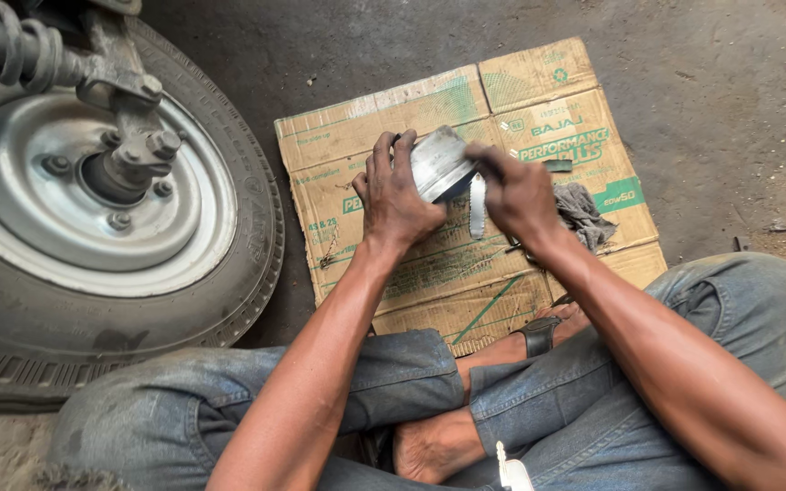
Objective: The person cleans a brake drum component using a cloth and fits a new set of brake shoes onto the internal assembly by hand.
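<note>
Gripping round grey metal part [438,164], creased cardboard [539,100]

Grey concrete floor [730,82]; flattened cardboard [429,282], wheel [93,227] directly on it.

I see one package only: a flattened brown cardboard box [466,282] lying on the concrete floor [730,109], just right of the wheel. It is roughly rectangular, flaps spread open, printed with green lettering, green stripes and a green label patch near its right edge.
</note>
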